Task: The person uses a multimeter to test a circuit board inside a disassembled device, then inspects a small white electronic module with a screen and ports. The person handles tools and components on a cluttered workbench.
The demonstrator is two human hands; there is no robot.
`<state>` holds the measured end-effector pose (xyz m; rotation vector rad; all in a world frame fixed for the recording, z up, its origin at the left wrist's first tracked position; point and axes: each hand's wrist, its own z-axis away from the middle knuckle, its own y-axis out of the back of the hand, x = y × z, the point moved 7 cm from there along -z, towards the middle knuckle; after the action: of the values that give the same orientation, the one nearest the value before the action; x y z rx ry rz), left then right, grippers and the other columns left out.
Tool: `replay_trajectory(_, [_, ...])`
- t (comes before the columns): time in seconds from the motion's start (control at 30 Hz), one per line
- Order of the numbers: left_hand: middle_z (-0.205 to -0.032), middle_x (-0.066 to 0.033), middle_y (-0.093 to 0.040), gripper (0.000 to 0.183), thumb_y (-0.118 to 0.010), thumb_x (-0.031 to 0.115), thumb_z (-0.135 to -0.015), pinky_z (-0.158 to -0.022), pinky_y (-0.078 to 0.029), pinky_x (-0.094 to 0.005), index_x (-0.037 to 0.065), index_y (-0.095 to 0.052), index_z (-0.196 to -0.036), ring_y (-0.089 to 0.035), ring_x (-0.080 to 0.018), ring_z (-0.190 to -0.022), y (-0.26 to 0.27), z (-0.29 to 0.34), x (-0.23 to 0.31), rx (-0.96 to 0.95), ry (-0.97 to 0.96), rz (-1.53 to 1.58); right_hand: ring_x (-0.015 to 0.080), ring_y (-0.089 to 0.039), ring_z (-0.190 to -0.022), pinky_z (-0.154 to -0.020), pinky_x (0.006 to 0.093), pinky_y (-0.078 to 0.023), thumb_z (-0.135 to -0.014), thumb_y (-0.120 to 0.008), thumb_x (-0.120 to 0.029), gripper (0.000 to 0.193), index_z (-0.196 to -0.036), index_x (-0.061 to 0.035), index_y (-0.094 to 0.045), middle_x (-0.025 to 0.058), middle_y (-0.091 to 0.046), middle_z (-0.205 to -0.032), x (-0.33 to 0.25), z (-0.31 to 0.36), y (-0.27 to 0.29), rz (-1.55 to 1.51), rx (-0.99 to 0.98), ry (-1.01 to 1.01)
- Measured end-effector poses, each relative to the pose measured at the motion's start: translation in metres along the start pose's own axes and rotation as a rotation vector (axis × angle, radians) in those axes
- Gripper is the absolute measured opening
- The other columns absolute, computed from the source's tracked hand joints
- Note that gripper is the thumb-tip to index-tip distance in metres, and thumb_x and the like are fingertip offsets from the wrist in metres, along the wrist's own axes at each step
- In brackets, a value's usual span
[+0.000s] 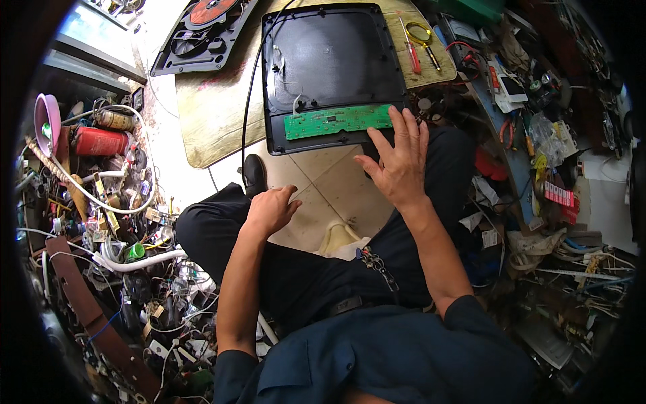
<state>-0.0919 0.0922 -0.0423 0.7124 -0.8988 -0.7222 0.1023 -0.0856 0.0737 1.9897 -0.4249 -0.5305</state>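
A long green circuit board (336, 122) lies along the near end of a black plastic panel (330, 60), which rests face down on a worn board-like tabletop (208, 128). My right hand (397, 161) is spread over the panel's near right corner. Its fingertips are at the right end of the circuit board; whether they touch it I cannot tell. My left hand (270, 209) hangs loosely above my left knee, holding nothing, with the fingers a little bent and the thumb apart. A white wire (297, 102) rises beside the circuit board's left end.
A screwdriver (412, 54) and a yellow coiled lead (418, 32) lie right of the panel. A black cable (246, 101) hangs across its left side. An opened appliance base (202, 40) sits far left. Cluttered parts (168, 296) and a red cylinder (101, 141) fill the left; pliers (508, 131) lie right.
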Motion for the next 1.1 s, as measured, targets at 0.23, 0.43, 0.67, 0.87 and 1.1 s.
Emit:
replay_trajectory(0.23, [-0.105,-0.0173,-0.075,0.036,-0.066,0.035,-0.099,-0.087,-0.055,-0.0470,0.008,-0.068,-0.122,-0.070,-0.0368,-0.101,0.002,0.001,0.001,0.010,-0.020,0.000,0.0413,-0.036,-0.147,-0.120,0.0589,-0.026,-0.087,-0.074,-0.051,0.054,-0.122,-0.0090,-0.074,0.0206,-0.046,-0.155,-0.020,-0.006,-0.008,-0.061,-0.003,0.061])
replay_trajectory(0.43, [-0.102,-0.0176,-0.075,0.035,-0.066,0.035,-0.098,-0.083,-0.056,-0.0479,0.008,-0.068,-0.121,-0.071,-0.0377,-0.097,0.001,0.002,-0.002,0.039,-0.042,-0.005,0.0405,-0.035,-0.148,-0.119,0.0621,-0.026,-0.080,-0.082,-0.042,0.053,-0.120,-0.0092,-0.074,0.0199,-0.046,-0.155,-0.031,-0.012,-0.010,-0.128,0.030,0.078])
replay_trajectory(0.67, [-0.099,-0.0173,-0.075,0.035,-0.067,0.035,-0.097,-0.082,-0.056,-0.0482,0.007,-0.068,-0.119,-0.071,-0.0378,-0.096,0.003,0.005,-0.002,0.063,-0.047,0.005,0.0408,-0.037,-0.147,-0.120,0.0592,-0.028,-0.083,-0.079,-0.046,0.053,-0.121,-0.0088,-0.073,0.0195,-0.047,-0.154,-0.047,-0.023,-0.014,-0.116,-0.015,0.090])
replay_trajectory(0.87, [-0.104,-0.0187,-0.074,0.038,-0.063,0.037,-0.100,-0.086,-0.055,-0.0487,0.008,-0.066,-0.123,-0.070,-0.0382,-0.099,0.004,0.002,-0.001,0.003,-0.023,0.000,0.0403,-0.036,-0.147,-0.120,0.0588,-0.027,-0.082,-0.081,-0.043,0.053,-0.121,-0.0090,-0.073,0.0196,-0.047,-0.154,-0.064,-0.029,-0.021,-0.141,-0.065,0.138])
replay_trajectory(1.1, [-0.104,-0.0183,-0.074,0.039,-0.062,0.038,-0.100,-0.087,-0.055,-0.0482,0.008,-0.065,-0.125,-0.070,-0.0379,-0.100,0.001,0.002,-0.004,0.009,-0.037,-0.002,0.0410,-0.037,-0.147,-0.120,0.0583,-0.027,-0.081,-0.082,-0.039,0.051,-0.122,-0.0089,-0.073,0.0203,-0.047,-0.154,-0.084,-0.033,-0.021,-0.207,-0.053,0.151])
